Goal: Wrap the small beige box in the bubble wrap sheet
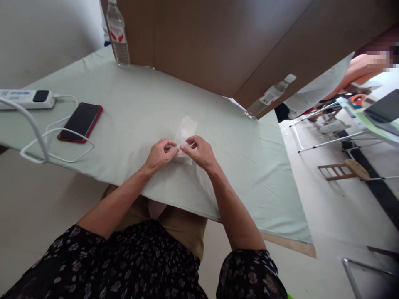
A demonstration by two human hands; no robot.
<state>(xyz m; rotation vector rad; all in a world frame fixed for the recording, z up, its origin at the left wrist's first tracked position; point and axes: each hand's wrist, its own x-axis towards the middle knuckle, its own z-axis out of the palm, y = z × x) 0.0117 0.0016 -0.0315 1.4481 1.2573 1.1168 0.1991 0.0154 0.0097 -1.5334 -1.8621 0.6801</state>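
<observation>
- power strip [26, 99] and phone [81, 121], left of the wrapper [188, 126]
- labelled bottle [118, 39], beyond the wrapper, leftward
- your left hand [158, 154], fingers pinching the wrapper's near end
- the wrapper, over the table [140, 108]; a cardboard wall [199, 45] blocks behind it
- your right hand [201, 153], pinching it too
- another bottle [271, 97], beyond the wrapper, rightward

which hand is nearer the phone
Left. The left hand is to the right of the phone, at the plastic; the right hand is also there, but farther right.
</observation>
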